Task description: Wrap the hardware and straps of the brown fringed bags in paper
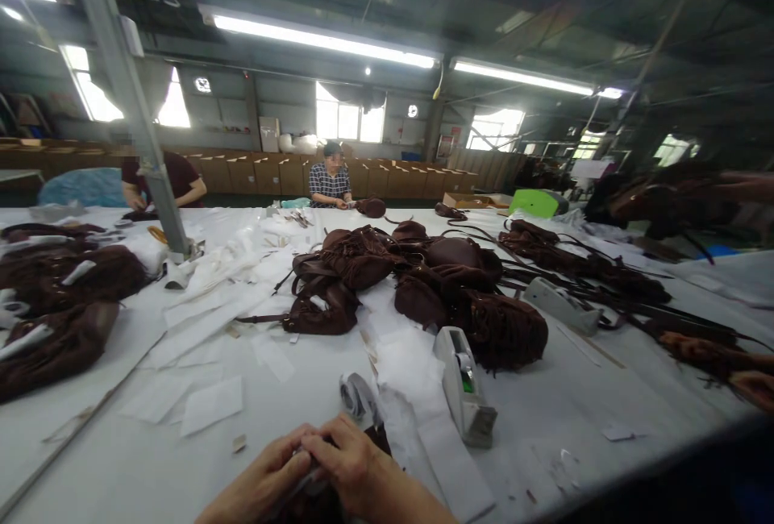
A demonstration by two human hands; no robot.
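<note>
My left hand [266,472] and my right hand [363,463] meet at the bottom centre, fingers curled and thumbs close together. Between and below them is a dark brown bag [311,504], mostly hidden by the hands and cut off by the lower edge. Something pale shows between the fingers, too small to make out. Just beyond my right hand lies a coiled grey strip [356,397]. To its right stands a grey tape dispenser [463,391] with a roll in it.
Brown bags [354,258] are heaped mid-table, with more bags [66,282] at left. White paper sheets [211,405] lie scattered. A second tape dispenser [559,306] stands at right. A metal post [130,97] rises at left. Co-workers sit across; another person's hand [753,387] is at right.
</note>
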